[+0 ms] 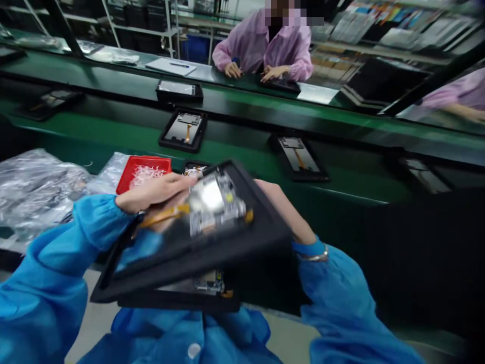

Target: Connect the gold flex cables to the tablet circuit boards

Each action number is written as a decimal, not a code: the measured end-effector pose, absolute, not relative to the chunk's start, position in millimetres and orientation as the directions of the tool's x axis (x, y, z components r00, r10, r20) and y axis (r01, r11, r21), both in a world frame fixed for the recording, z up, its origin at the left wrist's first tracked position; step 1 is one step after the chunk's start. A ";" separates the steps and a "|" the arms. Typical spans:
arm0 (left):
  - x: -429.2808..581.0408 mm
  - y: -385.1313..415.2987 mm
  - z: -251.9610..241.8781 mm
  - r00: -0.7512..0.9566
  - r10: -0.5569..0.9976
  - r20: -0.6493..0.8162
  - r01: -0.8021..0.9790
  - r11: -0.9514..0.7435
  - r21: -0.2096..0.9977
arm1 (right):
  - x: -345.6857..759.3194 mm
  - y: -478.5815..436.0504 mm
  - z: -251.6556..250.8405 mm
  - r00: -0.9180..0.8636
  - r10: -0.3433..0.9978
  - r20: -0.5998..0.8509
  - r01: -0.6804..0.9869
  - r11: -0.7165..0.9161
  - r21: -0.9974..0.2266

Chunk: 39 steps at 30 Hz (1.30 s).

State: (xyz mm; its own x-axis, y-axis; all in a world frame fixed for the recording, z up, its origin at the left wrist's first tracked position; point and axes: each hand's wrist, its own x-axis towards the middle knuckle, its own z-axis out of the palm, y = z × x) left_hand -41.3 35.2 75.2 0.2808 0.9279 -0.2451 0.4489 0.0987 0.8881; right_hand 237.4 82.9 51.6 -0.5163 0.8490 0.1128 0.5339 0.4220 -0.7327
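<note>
A black tablet frame (pixel 182 253), back side up, is tilted above my lap with a silver circuit board (pixel 214 202) and an orange flex cable (pixel 162 216) on it. My left hand (pixel 155 191) lies across its top edge, fingers stretched over the board and cable. On the right side, my right hand (pixel 284 210) reaches behind the frame and supports it; its fingers are hidden. A second black frame (pixel 189 296) lies underneath. Both my sleeves are blue.
A green conveyor belt (pixel 235 146) carries several open black tablet frames (pixel 184 130) (pixel 299 157). A red tray (pixel 142 172) and crumpled plastic bags (pixel 34 184) lie at left. A person in a pink coat (pixel 265 48) works across the belt.
</note>
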 end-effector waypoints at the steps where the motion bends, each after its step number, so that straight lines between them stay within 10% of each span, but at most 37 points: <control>1: -41.4 25.7 67.0 0.331 0.910 -0.250 0.505 0.053 0.861 | 231.2 87.6 43.7 -0.523 0.847 0.099 0.548 0.423 -0.722; 17: -31.0 -6.7 15.4 0.548 0.820 0.167 0.664 -0.548 0.510 | 148.0 117.0 15.4 -0.505 0.863 -0.007 0.590 0.339 -0.733; 39: -10.6 20.5 35.6 0.274 0.958 0.083 0.174 -0.134 0.976 | 169.7 52.3 32.4 -0.468 0.884 0.003 -0.093 -0.045 -0.995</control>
State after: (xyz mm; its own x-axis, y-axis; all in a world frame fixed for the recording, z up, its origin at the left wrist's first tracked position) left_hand -10.6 20.5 35.6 0.2739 0.9581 0.0832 0.1739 -0.1344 0.9756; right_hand 169.7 52.3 32.4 -0.4675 0.8840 0.0035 -0.0933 -0.0454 -0.9946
